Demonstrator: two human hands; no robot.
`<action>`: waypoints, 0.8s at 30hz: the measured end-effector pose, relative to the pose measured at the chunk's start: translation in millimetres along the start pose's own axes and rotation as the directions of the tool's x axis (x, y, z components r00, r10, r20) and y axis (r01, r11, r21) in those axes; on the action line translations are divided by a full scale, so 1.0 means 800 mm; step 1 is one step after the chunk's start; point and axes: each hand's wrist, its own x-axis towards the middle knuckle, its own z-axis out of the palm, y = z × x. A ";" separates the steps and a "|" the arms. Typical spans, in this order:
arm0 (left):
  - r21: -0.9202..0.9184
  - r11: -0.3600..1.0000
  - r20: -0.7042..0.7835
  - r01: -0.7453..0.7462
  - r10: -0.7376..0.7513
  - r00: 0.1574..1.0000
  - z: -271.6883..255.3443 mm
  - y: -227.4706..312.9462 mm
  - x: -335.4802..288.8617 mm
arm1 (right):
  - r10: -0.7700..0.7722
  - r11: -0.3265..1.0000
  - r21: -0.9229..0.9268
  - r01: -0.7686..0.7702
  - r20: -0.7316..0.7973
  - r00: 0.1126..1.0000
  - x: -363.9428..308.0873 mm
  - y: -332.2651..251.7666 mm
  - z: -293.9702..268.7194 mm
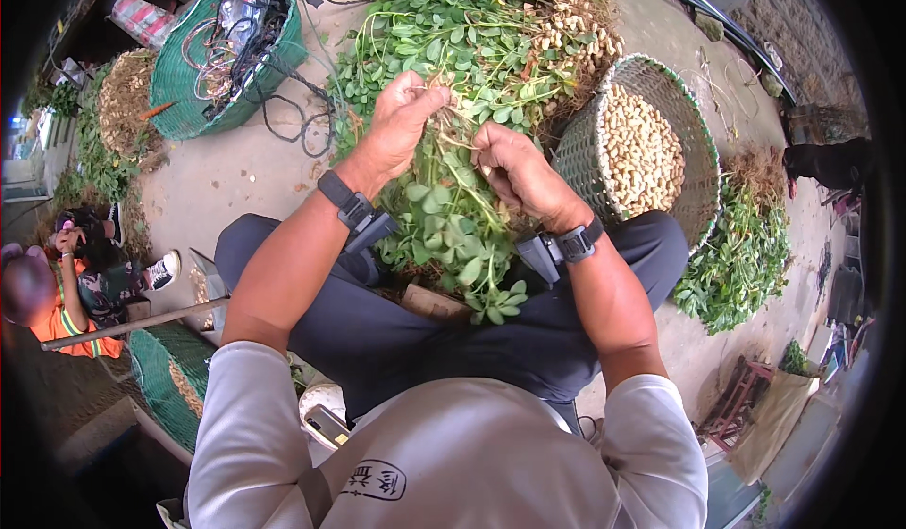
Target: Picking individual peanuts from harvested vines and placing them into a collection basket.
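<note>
My left hand (401, 128) pinches the root end of a peanut plant (444, 213). Its leafy stems hang down between my knees. Close by on the right, my right hand (519, 170) is closed with curled fingers beside the same roots; whatever its fingertips grip is too small to make out. Just beyond both hands lies a big heap of peanut plants (453, 33), with clusters of pods (576, 24) on the roots at its right side. A woven basket (585, 151) partly filled with picked peanuts (642, 147) stands tilted by my right knee.
At the upper left a green basket (170, 104) holds cords and plastic, with a black rope trailing out. More plants (736, 265) lie right of the peanut basket. Another person (66, 293) sits at the left near a second green basket (160, 369). A phone (326, 423) lies beside me.
</note>
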 end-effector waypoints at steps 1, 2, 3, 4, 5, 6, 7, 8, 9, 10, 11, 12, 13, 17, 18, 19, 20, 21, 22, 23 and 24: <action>-0.025 0.999 -0.050 0.039 -0.040 0.998 -0.003 0.006 0.001 | 0.012 0.999 -0.052 -0.012 0.015 1.000 0.000 -0.002 0.005; -0.042 0.993 -0.121 0.111 -0.116 0.986 -0.004 0.011 0.002 | 0.009 0.999 -0.048 -0.009 0.014 1.000 -0.004 -0.008 0.005; -0.119 0.979 -0.041 0.163 -0.169 0.985 -0.007 0.017 -0.002 | 0.016 0.999 0.033 -0.020 0.122 0.992 -0.008 -0.015 0.002; -0.111 0.981 -0.034 0.160 -0.164 0.986 -0.008 0.022 -0.003 | 0.071 0.994 0.074 -0.085 0.179 0.981 -0.012 -0.022 0.000; -0.114 0.978 0.003 0.174 -0.175 0.985 -0.007 0.025 -0.004 | 0.054 0.986 0.145 -0.085 0.203 0.978 -0.016 -0.028 -0.002; -0.112 0.976 0.016 0.187 -0.187 0.982 -0.007 0.026 -0.005 | 0.030 0.993 0.105 -0.053 0.204 0.979 -0.019 -0.033 -0.005; -0.107 0.975 0.049 0.195 -0.191 0.980 -0.006 0.025 -0.005 | 0.005 0.998 -0.063 0.010 0.237 0.972 -0.027 -0.038 -0.008; -0.106 0.975 0.049 0.195 -0.191 0.980 -0.006 0.024 -0.004 | -0.013 0.972 -0.223 0.070 0.247 0.969 -0.034 -0.042 -0.009; -0.088 0.983 0.043 0.161 -0.157 0.987 -0.005 0.022 -0.002 | 0.014 0.967 -0.250 0.046 0.234 0.972 -0.033 -0.044 -0.007; -0.061 0.988 0.031 0.145 -0.143 0.989 -0.006 0.020 0.000 | -0.293 0.809 -0.488 0.328 0.148 0.945 -0.036 -0.047 -0.006; -0.109 0.980 0.023 0.165 -0.163 0.986 -0.008 0.019 0.001 | -0.555 0.528 -0.709 0.467 0.128 0.822 -0.036 -0.050 -0.005; -0.124 0.983 0.026 0.135 -0.132 0.991 -0.011 0.019 0.003 | -0.512 0.642 -0.686 0.342 -0.052 0.858 -0.044 -0.053 -0.006; -0.116 0.983 0.035 0.141 -0.138 0.990 -0.015 0.021 0.005 | -0.636 0.634 -0.689 0.350 -0.207 0.744 -0.043 -0.060 -0.009; -0.136 0.982 0.048 0.132 -0.126 0.991 -0.018 0.031 -0.001 | -0.689 0.722 -0.535 0.438 -0.493 0.532 -0.041 -0.081 -0.042; -0.148 0.978 0.083 0.150 -0.139 0.987 -0.016 0.034 -0.003 | -0.695 0.713 -0.540 0.447 -0.460 0.553 -0.038 -0.077 -0.048; -0.177 0.967 0.060 0.184 -0.176 0.983 -0.015 0.037 -0.005 | -0.517 0.855 -0.327 0.403 -0.471 0.715 -0.034 -0.069 -0.049; -0.175 0.966 0.066 0.190 -0.181 0.981 -0.012 0.039 -0.007 | -0.313 0.949 -0.107 0.296 -0.430 0.847 -0.028 -0.058 -0.049; -0.223 0.951 0.114 0.215 -0.194 0.974 -0.010 0.041 -0.008 | -0.193 0.977 0.018 0.214 -0.362 0.912 -0.023 -0.048 -0.048; -0.268 0.932 0.163 0.242 -0.204 0.965 -0.008 0.042 -0.010 | -0.233 0.971 -0.030 0.235 -0.303 0.924 -0.015 -0.034 -0.041; -0.150 0.954 0.144 0.260 -0.239 0.960 -0.006 0.042 -0.011 | -0.236 0.972 -0.057 0.229 -0.231 0.944 -0.014 -0.028 -0.041; -0.144 0.956 0.137 0.257 -0.238 0.962 -0.005 0.043 -0.011 | -0.217 0.975 -0.083 0.205 -0.176 0.960 -0.013 -0.022 -0.038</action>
